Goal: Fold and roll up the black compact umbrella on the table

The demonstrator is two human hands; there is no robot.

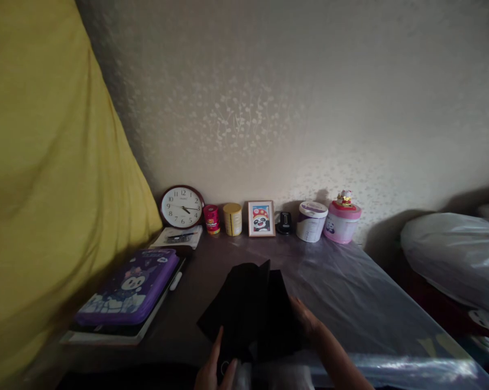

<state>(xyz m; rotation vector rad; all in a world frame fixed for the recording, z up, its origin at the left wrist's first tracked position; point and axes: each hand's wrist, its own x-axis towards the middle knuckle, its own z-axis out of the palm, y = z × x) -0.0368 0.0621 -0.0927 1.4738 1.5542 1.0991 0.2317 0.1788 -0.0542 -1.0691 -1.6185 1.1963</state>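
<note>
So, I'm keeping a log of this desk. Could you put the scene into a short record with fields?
Held item: black item with folded panels; exact kind unclear
Left hand: at its near left edge, finger and thumb apart
Right hand: at its right side, fingers partly hidden
Back row, left to right: clock, red can, yellow can, framed picture, small black object, white-and-purple tub, pink tub
Left side: purple case atop a flat stack
Light: dim
</note>
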